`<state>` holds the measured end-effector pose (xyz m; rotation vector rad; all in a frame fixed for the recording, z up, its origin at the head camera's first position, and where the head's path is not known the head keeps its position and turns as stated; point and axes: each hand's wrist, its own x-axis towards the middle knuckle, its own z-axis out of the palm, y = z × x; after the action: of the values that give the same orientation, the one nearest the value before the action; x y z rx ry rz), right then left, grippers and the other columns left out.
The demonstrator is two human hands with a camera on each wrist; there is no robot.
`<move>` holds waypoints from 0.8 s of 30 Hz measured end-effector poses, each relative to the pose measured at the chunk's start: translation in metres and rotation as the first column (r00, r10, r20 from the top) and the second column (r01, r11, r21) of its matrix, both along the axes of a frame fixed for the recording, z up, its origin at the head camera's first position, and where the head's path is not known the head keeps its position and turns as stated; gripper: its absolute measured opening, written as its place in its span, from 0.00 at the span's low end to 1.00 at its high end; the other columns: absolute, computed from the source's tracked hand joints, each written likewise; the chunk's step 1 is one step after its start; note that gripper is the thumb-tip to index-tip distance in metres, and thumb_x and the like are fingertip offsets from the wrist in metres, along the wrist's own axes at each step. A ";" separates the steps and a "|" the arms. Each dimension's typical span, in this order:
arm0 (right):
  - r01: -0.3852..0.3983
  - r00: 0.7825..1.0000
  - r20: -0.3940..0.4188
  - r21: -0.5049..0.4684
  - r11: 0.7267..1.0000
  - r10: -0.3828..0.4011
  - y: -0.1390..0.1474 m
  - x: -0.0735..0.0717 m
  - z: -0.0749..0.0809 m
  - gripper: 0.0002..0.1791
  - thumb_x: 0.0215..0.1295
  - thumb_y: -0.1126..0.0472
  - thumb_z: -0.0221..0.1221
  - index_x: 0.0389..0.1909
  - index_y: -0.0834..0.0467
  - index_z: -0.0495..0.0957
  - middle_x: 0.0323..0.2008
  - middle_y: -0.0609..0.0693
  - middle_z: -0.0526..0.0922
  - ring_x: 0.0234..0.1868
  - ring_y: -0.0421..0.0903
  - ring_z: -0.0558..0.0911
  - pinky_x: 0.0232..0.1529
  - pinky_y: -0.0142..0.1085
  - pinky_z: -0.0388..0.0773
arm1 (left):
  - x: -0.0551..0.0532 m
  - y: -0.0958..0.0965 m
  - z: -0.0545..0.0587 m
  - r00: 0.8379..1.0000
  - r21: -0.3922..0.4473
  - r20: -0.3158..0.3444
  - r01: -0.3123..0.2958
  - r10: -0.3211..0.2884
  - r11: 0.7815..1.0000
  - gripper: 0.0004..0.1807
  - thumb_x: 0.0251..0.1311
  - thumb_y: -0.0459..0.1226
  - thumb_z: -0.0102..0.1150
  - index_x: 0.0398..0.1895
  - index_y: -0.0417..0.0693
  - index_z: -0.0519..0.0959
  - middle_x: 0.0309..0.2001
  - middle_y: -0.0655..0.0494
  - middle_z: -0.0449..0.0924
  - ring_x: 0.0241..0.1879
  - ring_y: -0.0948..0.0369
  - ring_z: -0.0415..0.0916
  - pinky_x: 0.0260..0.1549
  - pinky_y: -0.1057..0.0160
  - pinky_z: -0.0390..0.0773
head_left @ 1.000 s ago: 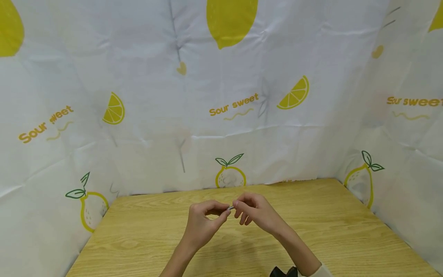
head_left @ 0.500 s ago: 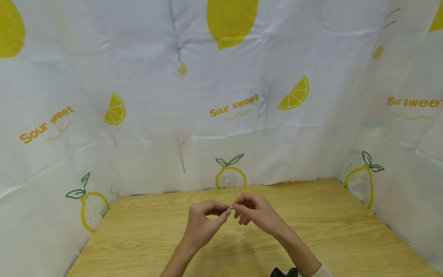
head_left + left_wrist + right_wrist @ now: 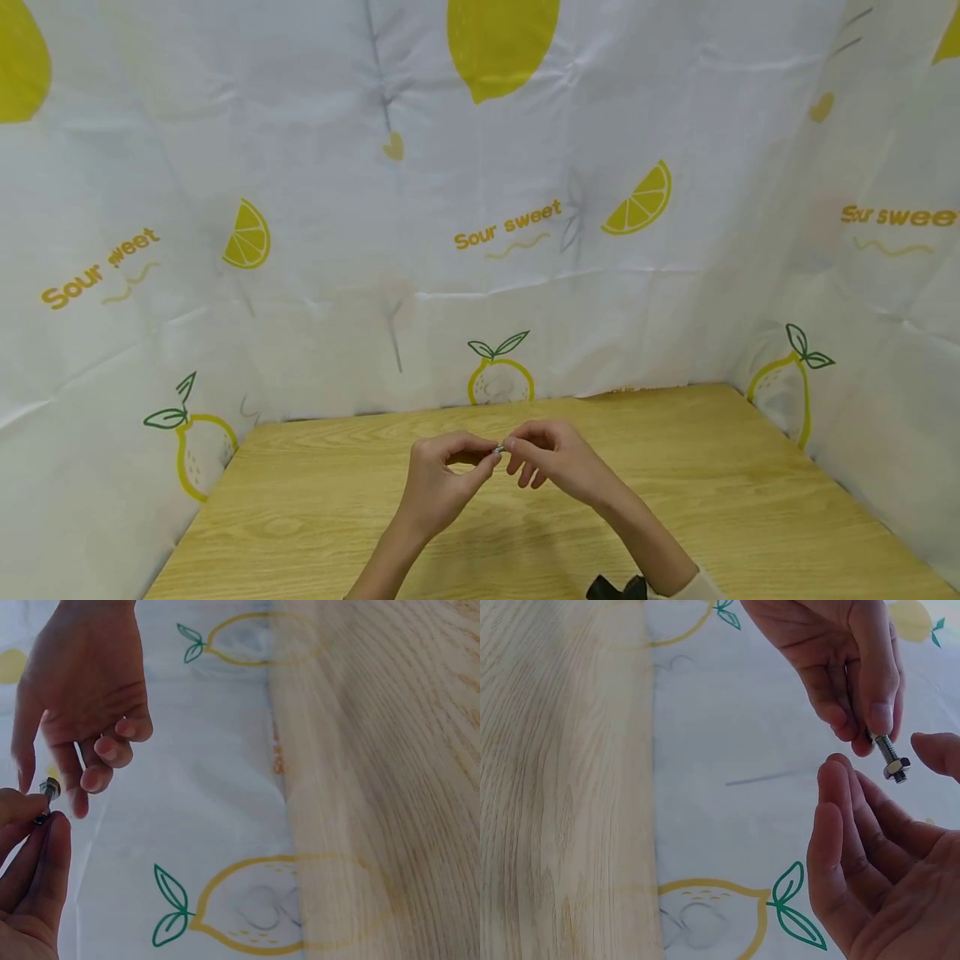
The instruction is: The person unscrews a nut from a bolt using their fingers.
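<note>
A small silver bolt (image 3: 886,747) is pinched between the thumb and fingertips of my left hand (image 3: 448,483), held above the table. On the threads, close to the bolt's free end, sits a hex nut (image 3: 897,769). My right hand (image 3: 562,467) hovers beside that end with thumb and fingers spread apart. In the right wrist view its thumb (image 3: 939,754) is to one side of the nut and its fingers to the other, with gaps between. The bolt's other end is hidden by the left fingertips.
A wood-grain table (image 3: 300,517) spreads beneath both hands. White cloth (image 3: 322,250) printed with lemons hangs behind it and on both sides. At the bottom edge of the head view, a black object (image 3: 617,587) shows beside the right sleeve (image 3: 697,586).
The right thumb and fingertips have shifted slightly around the bolt's free end. The left hand keeps its pinch and place, and the head view has tilted a little.
</note>
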<state>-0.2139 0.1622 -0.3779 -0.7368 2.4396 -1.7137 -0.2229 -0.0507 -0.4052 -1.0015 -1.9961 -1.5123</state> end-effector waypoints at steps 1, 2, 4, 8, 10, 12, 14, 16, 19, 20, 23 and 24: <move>-0.002 1.000 0.007 0.012 1.000 0.002 0.000 0.000 0.000 0.18 0.79 0.52 0.55 0.45 0.63 0.84 0.33 0.58 0.88 0.29 0.47 0.87 0.31 0.40 0.88 | 0.000 0.000 0.000 1.000 0.000 0.001 0.002 -0.002 1.000 0.03 0.61 0.29 0.71 0.36 0.43 0.90 0.33 0.52 0.91 0.31 0.62 0.90 0.34 0.64 0.90; -0.005 1.000 0.008 0.022 1.000 0.005 0.000 0.000 0.000 0.19 0.79 0.52 0.54 0.44 0.63 0.85 0.33 0.58 0.88 0.29 0.48 0.87 0.31 0.40 0.88 | 0.000 0.000 0.000 1.000 0.000 0.001 0.001 -0.001 1.000 0.03 0.61 0.29 0.71 0.36 0.44 0.90 0.33 0.52 0.91 0.31 0.62 0.89 0.34 0.64 0.90; -0.011 1.000 0.008 0.022 1.000 0.011 0.000 -0.001 -0.001 0.19 0.80 0.52 0.53 0.42 0.63 0.85 0.33 0.59 0.88 0.29 0.48 0.87 0.32 0.41 0.88 | 0.000 0.000 0.000 1.000 -0.002 0.002 -0.005 0.005 1.000 0.03 0.61 0.30 0.71 0.36 0.44 0.90 0.33 0.52 0.92 0.31 0.62 0.89 0.34 0.64 0.90; -0.016 1.000 -0.015 0.005 1.000 0.016 0.001 0.000 -0.001 0.17 0.79 0.55 0.54 0.43 0.65 0.84 0.34 0.60 0.88 0.29 0.46 0.87 0.32 0.41 0.88 | 0.001 0.000 0.000 1.000 -0.008 0.005 -0.016 0.016 1.000 0.03 0.60 0.30 0.72 0.36 0.45 0.90 0.33 0.53 0.92 0.31 0.62 0.89 0.34 0.64 0.90; -0.019 1.000 -0.024 -0.006 1.000 0.019 0.001 0.000 -0.001 0.16 0.78 0.56 0.55 0.46 0.66 0.83 0.34 0.61 0.87 0.29 0.46 0.87 0.32 0.39 0.88 | 0.001 0.000 0.000 1.000 -0.009 0.004 -0.016 0.016 1.000 0.03 0.60 0.29 0.72 0.36 0.44 0.90 0.33 0.52 0.92 0.31 0.62 0.89 0.34 0.64 0.90; -0.027 0.999 -0.031 -0.017 0.999 0.026 0.001 0.000 0.000 0.15 0.78 0.58 0.55 0.48 0.66 0.82 0.35 0.62 0.87 0.29 0.45 0.87 0.33 0.39 0.88 | 0.001 0.000 0.000 1.000 -0.008 0.003 -0.013 0.013 1.000 0.03 0.60 0.29 0.72 0.36 0.43 0.90 0.33 0.52 0.92 0.31 0.62 0.89 0.34 0.64 0.90; -0.037 0.999 -0.040 -0.035 0.999 0.036 0.002 0.001 -0.001 0.14 0.78 0.59 0.56 0.50 0.67 0.81 0.36 0.64 0.86 0.30 0.46 0.86 0.33 0.40 0.88 | 0.000 0.000 0.000 1.000 -0.007 0.002 -0.012 0.012 1.000 0.04 0.60 0.29 0.72 0.36 0.43 0.90 0.33 0.52 0.92 0.32 0.62 0.90 0.34 0.64 0.90; -0.045 0.998 -0.042 -0.049 0.998 0.042 0.002 0.001 -0.001 0.14 0.77 0.60 0.56 0.51 0.66 0.81 0.37 0.65 0.86 0.30 0.44 0.86 0.33 0.40 0.88 | 0.000 0.000 0.000 1.000 -0.006 0.004 -0.012 0.012 1.000 0.04 0.60 0.29 0.72 0.36 0.43 0.90 0.33 0.52 0.92 0.32 0.62 0.90 0.34 0.64 0.90; -0.062 0.997 -0.055 -0.067 0.996 0.058 0.002 0.000 -0.002 0.14 0.76 0.62 0.57 0.53 0.67 0.79 0.37 0.66 0.85 0.29 0.41 0.86 0.33 0.41 0.88 | 0.000 -0.001 0.000 1.000 -0.008 0.012 -0.013 0.013 1.000 0.04 0.60 0.29 0.72 0.37 0.44 0.90 0.34 0.52 0.92 0.32 0.63 0.89 0.35 0.64 0.90; -0.063 0.997 -0.057 -0.068 0.996 0.059 0.002 0.000 -0.002 0.14 0.76 0.62 0.57 0.54 0.67 0.79 0.36 0.65 0.85 0.29 0.42 0.86 0.33 0.41 0.88 | 0.001 -0.001 0.000 1.000 -0.007 0.011 -0.013 0.013 1.000 0.04 0.60 0.29 0.72 0.37 0.44 0.90 0.34 0.52 0.92 0.32 0.63 0.89 0.35 0.64 0.90; -0.047 0.997 -0.056 -0.055 0.997 0.044 0.001 0.000 -0.002 0.14 0.77 0.60 0.57 0.53 0.66 0.79 0.36 0.62 0.86 0.29 0.43 0.86 0.33 0.41 0.88 | 0.001 -0.001 0.001 1.000 -0.004 0.008 -0.011 0.011 1.000 0.04 0.60 0.29 0.72 0.37 0.44 0.90 0.34 0.52 0.92 0.32 0.62 0.89 0.34 0.64 0.90; -0.036 0.998 -0.050 -0.045 0.998 0.033 0.001 0.000 -0.001 0.14 0.77 0.58 0.57 0.52 0.66 0.79 0.35 0.61 0.86 0.29 0.44 0.86 0.33 0.41 0.88 | 0.001 -0.001 0.001 1.000 -0.004 0.006 -0.012 0.012 1.000 0.04 0.60 0.29 0.72 0.37 0.44 0.90 0.33 0.52 0.92 0.32 0.62 0.89 0.34 0.64 0.90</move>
<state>-0.2136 0.1633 -0.3790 -0.8305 2.4111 -1.7655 -0.2220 -0.0514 -0.4046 -0.9860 -2.0063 -1.5076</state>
